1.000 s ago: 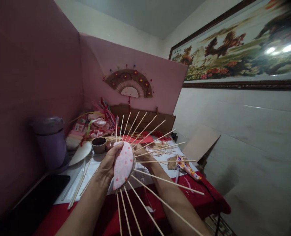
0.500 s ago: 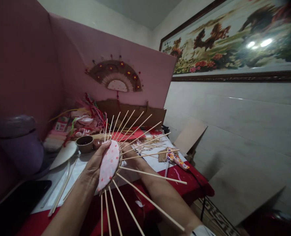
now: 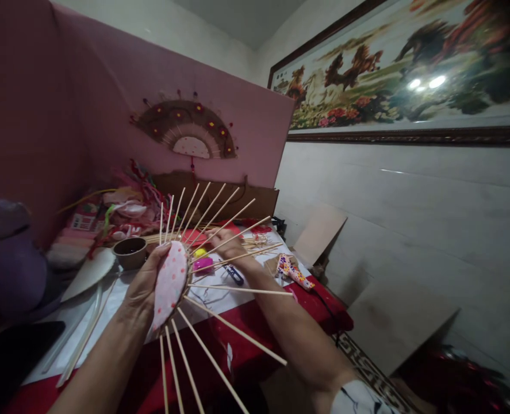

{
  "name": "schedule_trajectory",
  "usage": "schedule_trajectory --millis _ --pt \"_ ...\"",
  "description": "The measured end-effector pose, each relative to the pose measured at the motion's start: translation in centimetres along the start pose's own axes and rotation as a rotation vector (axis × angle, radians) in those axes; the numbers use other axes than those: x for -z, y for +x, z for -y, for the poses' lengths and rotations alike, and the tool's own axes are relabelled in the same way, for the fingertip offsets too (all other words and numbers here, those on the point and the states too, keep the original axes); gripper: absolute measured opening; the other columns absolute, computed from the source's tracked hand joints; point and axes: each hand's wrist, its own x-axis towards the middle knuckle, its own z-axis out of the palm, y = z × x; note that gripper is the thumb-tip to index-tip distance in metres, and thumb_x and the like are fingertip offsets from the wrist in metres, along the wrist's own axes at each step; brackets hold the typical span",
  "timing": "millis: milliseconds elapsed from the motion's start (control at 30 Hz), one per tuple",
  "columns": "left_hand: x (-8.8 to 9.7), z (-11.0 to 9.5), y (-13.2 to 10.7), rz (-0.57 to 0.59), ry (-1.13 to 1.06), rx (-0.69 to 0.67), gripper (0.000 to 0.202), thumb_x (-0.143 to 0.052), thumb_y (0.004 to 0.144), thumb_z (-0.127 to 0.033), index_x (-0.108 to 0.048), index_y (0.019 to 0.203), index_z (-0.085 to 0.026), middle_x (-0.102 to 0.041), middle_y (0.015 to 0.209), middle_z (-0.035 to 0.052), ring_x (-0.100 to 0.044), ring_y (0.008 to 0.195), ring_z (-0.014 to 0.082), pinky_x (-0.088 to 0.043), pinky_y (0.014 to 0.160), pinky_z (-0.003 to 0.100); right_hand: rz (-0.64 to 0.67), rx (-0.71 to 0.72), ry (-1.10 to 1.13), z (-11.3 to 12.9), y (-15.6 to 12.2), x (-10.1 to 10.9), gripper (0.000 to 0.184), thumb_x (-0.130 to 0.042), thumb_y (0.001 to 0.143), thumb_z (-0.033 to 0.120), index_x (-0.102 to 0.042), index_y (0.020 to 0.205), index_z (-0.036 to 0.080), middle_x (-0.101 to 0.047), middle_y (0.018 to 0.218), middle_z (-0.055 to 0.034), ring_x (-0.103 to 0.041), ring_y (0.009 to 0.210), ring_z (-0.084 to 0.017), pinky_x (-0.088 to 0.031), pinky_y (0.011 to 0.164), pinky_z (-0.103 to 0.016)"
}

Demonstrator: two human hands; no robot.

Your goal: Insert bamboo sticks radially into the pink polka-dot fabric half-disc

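Note:
My left hand [image 3: 145,282] is closed on the edge of a half-finished fan [image 3: 172,279], thumb over its pink, red-dotted half-round base. Thin wooden sticks [image 3: 233,330] spread out from the base's curved edge to the right, up and down. Behind the sticks, my right hand [image 3: 229,244] reaches over the table at a red sheet [image 3: 192,236]. Its fingers are partly covered by sticks and blurred, so whether they grip the sheet is unclear. Near its wrist lie a dark-handled cutter [image 3: 233,275], a magenta item [image 3: 203,265] and a small yellow item [image 3: 200,253].
A brown bowl [image 3: 129,253] stands left of the fan. A flower-patterned glue gun [image 3: 295,272] lies at the table's right. Pink and red craft materials [image 3: 127,210] are heaped at the back left. A finished fan [image 3: 186,126] hangs on the pink board. A purple container [image 3: 15,264] stands far left.
My right hand has moved away from behind the fan base, out to the red sheet. My left hand still holds the fan. The view has shifted slightly right, uncovering the cutter and the magenta item.

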Motion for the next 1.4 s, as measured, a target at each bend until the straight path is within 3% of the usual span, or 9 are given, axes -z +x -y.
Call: schedule_trajectory --millis 233,333,433,600,767,933,1067,1200,1400 --pt "-0.2 0.2 -0.2 0.034 0.005 0.009 0.015 -0.046 0.081 -0.017 -0.06 0.074 -0.016 -0.067 0.054 0.0027 -0.062 0.042 0.0163 -0.053 0.042 0.026 -0.395 -0.011 -0.054 0.7 -5.3 14.4 0.033 -0.048 0.077 0.041 -0.063 0.091 0.015 -0.066 0.087 -0.0069 -0.058 0.076 -0.016 -0.044 0.064 -0.027" --pt "-0.1 0.3 -0.2 0.063 0.023 0.022 0.016 -0.047 0.081 -0.018 -0.06 0.073 -0.016 -0.067 0.053 0.0046 -0.062 0.042 0.0171 -0.053 0.042 0.027 -0.383 -0.118 -0.42 -1.1 -8.2 17.5 0.029 -0.052 0.075 0.039 -0.064 0.088 0.016 -0.066 0.087 -0.0078 -0.059 0.079 -0.019 -0.043 0.068 -0.029" --pt "0.0 0.4 -0.3 0.106 0.039 0.044 0.016 -0.048 0.08 -0.02 -0.061 0.073 -0.013 -0.067 0.054 0.0065 -0.062 0.042 0.019 -0.053 0.04 0.029 -0.208 -0.313 -0.939 -4.0 -10.8 17.8 0.028 -0.064 0.065 0.038 -0.067 0.086 0.02 -0.066 0.09 -0.0087 -0.057 0.087 -0.024 -0.041 0.072 -0.032" --pt "-0.2 0.4 -0.8 0.103 0.055 0.05 0.015 -0.049 0.079 -0.018 -0.061 0.071 -0.012 -0.067 0.052 0.0063 -0.061 0.039 0.0186 -0.052 0.039 0.028 -0.05 -0.232 -1.174 -7.6 -13.0 16.4 0.027 -0.056 0.076 0.035 -0.061 0.101 0.025 -0.062 0.102 -0.0065 -0.053 0.097 -0.021 -0.037 0.079 -0.03" --pt "-0.3 0.4 -1.0 0.093 0.044 0.042 0.013 -0.053 0.076 -0.019 -0.062 0.071 -0.011 -0.067 0.052 0.0075 -0.061 0.039 0.0191 -0.052 0.038 0.028 0.025 -0.085 -1.146 -8.6 -13.0 17.7 0.025 -0.046 0.083 0.027 -0.06 0.103 0.023 -0.061 0.099 -0.0067 -0.053 0.093 -0.019 -0.036 0.079 -0.03" --pt "-0.3 0.5 -0.7 0.093 0.025 0.023 0.011 -0.054 0.075 -0.015 -0.062 0.07 -0.012 -0.067 0.053 0.0064 -0.061 0.04 0.0185 -0.053 0.04 0.028 0.106 0.039 -1.105 -9.2 -11.8 19.2 0.024 -0.048 0.078 0.014 -0.062 0.096 0.02 -0.062 0.091 -0.0072 -0.053 0.086 -0.019 -0.037 0.076 -0.029" --pt "-0.3 0.5 -0.7 0.075 0.039 0.016 0.009 -0.055 0.074 -0.016 -0.062 0.071 -0.012 -0.067 0.053 0.0069 -0.061 0.04 0.0188 -0.053 0.039 0.027 0.129 0.07 -1.088 -9.3 -11.4 19.3 0.021 -0.049 0.076 0.013 -0.063 0.091 0.019 -0.063 0.088 -0.0077 -0.053 0.085 -0.019 -0.038 0.076 -0.029" --pt "-0.3 0.5 -0.8 0.063 0.052 0.046 0.01 -0.055 0.074 -0.018 -0.062 0.071 -0.012 -0.067 0.053 0.0078 -0.061 0.039 0.0195 -0.052 0.038 0.028 0.107 0.098 -1.008 -9.3 -12.1 19.4 0.025 -0.049 0.075 0.01 -0.062 0.092 0.02 -0.063 0.09 -0.0069 -0.054 0.086 -0.019 -0.039 0.077 -0.03" --pt "-0.6 0.6 -1.0 0.074 0.072 0.041 0.011 -0.053 0.075 -0.016 -0.062 0.07 -0.011 -0.066 0.052 0.0073 -0.061 0.04 0.0189 -0.052 0.039 0.028 -0.024 0.002 -0.851 -9.3 -13.2 20.6 0.028 -0.052 0.074 0.026 -0.062 0.1 0.019 -0.064 0.1 -0.0084 -0.056 0.092 -0.02 -0.042 0.081 -0.032"
